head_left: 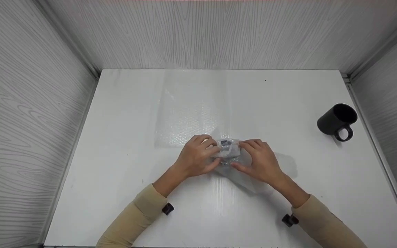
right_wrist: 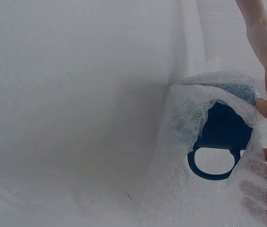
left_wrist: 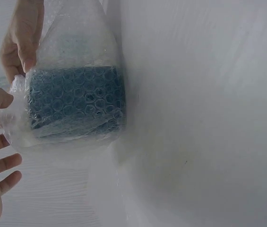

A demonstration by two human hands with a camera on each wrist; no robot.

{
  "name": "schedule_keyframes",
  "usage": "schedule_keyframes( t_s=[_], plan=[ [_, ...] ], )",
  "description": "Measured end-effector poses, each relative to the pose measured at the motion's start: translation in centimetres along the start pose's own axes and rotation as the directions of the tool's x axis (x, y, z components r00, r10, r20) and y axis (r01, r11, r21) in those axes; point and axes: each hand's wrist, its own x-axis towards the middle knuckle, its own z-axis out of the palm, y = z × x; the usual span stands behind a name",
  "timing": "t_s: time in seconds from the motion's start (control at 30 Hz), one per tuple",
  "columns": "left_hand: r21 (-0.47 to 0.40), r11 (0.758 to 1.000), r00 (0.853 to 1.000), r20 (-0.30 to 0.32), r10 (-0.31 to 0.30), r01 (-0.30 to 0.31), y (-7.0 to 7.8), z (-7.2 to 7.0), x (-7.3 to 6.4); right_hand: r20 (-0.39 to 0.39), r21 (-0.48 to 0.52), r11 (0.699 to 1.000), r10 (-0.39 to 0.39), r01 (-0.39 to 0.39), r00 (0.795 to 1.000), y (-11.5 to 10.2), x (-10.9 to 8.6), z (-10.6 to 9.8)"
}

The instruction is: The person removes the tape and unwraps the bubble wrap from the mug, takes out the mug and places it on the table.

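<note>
A dark mug [right_wrist: 223,125] lies on its side in clear bubble wrap [head_left: 231,151] near the front middle of the white table. Its handle shows past the wrap's loose edge in the right wrist view, while bubbles cover its side in the left wrist view. My left hand [head_left: 198,156] pinches the wrap at the bundle's left side, thumb toward me and fingers over the far side. On the opposite side my right hand [head_left: 262,160] grips the wrap between thumb and fingers, some of them seen through the plastic. A loose tail of wrap spreads beneath the right hand.
A flat sheet of bubble wrap [head_left: 191,106] lies behind the bundle, left of centre. Another black mug [head_left: 336,120] rests tilted near the right edge of the table [head_left: 122,193]. Wood-grain panels [head_left: 198,34] stand at the back and both sides.
</note>
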Motion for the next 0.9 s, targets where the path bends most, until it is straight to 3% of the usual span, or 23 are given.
schedule_keyframes(
  t_s=[0.9],
  plan=[
    [-0.016,1.0,0.995,-0.099,-0.019,0.018,-1.5,-0.7,-0.6,-0.034,-0.003,0.999,-0.043,0.043,0.999,0.1,0.0,-0.1]
  ],
)
